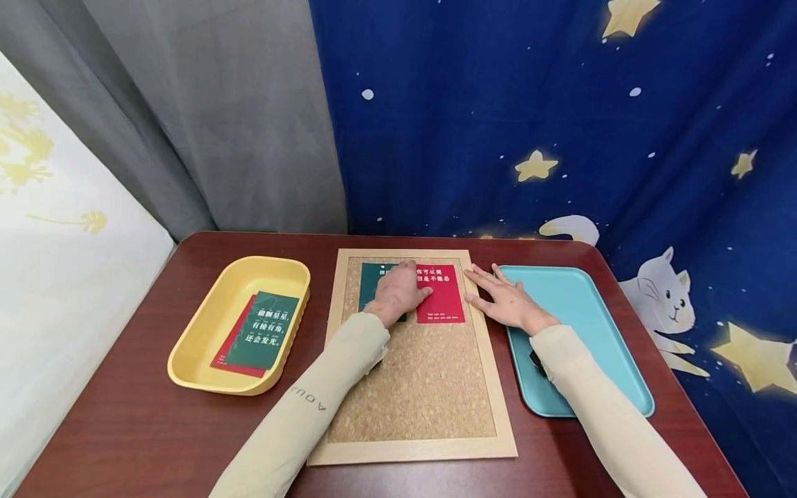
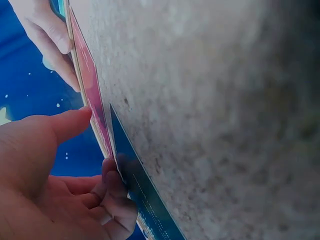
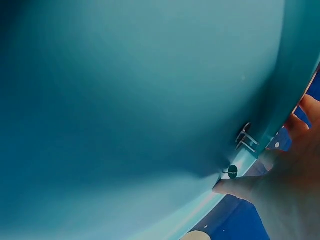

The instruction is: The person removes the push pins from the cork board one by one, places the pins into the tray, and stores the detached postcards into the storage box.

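A red card (image 1: pixel 441 304) and a green card (image 1: pixel 367 287) lie side by side on the upper part of a wood-framed cork board (image 1: pixel 423 387). My left hand (image 1: pixel 398 290) rests over the seam between them, covering much of the green one. In the left wrist view its fingertips touch the green card (image 2: pixel 142 195), and the thumb points at the red card (image 2: pixel 92 82). My right hand (image 1: pixel 507 301) lies with spread fingers between the board's right edge and a blue tray (image 1: pixel 579 311), fingertips at the wooden frame. Small pins (image 3: pixel 232 171) show near its thumb in the right wrist view.
To the left a yellow basket (image 1: pixel 243 277) holds more cards, a green card (image 1: pixel 268 332) over a red one. The brown table (image 1: pixel 137 415) carries everything. A dark blue curtain (image 1: pixel 448 124) hangs behind, with a grey curtain (image 1: pixel 249 124) at its left.
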Demonstrator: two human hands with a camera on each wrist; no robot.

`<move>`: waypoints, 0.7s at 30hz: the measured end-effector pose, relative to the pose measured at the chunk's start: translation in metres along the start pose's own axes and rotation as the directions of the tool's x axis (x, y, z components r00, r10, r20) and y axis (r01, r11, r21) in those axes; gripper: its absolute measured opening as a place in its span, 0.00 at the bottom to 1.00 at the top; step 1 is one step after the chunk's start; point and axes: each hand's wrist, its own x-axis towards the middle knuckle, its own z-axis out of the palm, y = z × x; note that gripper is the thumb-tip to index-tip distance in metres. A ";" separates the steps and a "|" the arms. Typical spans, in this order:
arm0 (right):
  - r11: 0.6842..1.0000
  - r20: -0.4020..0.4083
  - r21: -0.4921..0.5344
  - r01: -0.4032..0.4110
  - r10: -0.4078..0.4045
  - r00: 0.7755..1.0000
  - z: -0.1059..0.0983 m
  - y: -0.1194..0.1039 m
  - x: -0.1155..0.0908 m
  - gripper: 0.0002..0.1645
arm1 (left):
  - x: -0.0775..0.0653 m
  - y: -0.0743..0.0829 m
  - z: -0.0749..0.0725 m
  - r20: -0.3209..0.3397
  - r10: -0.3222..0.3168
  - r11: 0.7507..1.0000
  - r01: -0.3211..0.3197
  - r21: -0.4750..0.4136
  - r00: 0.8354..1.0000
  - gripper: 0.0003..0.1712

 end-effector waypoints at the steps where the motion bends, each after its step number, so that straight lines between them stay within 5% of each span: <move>1: 1.000 0.001 -0.001 0.000 0.000 1.000 0.000 0.000 0.000 0.45 | 0.001 0.000 0.000 0.005 -0.001 1.000 0.001 0.006 1.000 0.46; 21: 1.000 0.007 0.023 -0.003 0.003 1.000 -0.001 -0.001 0.000 0.44 | 0.008 0.001 -0.002 0.075 -0.040 0.999 0.041 -0.011 0.996 0.45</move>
